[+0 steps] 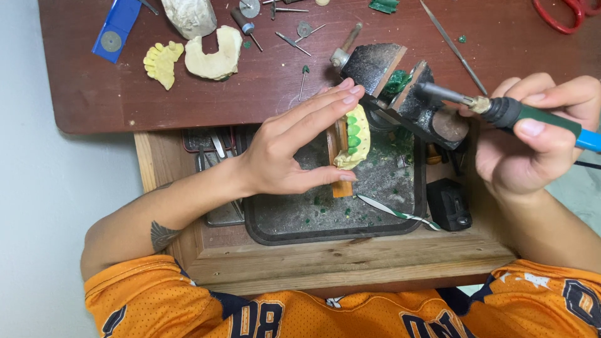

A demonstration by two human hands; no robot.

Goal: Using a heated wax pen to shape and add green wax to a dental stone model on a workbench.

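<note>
My left hand (294,141) holds a yellow dental cast (355,139) with green wax teeth, fingers stretched along it, over a dark tray (269,228). My right hand (532,141) grips a heated wax tool with a green and blue handle (544,119). Its metal tip (438,92) points left, resting near a dark bench block (400,87), a little to the right of the cast.
On the brown table (94,94) lie two more plaster casts (164,61) (216,53), a blue holder (116,28), small burs (291,40), a thin metal probe (454,47) and red scissors (560,15). An open wooden drawer (350,260) holds the tray, green wax crumbs and a black box (451,203).
</note>
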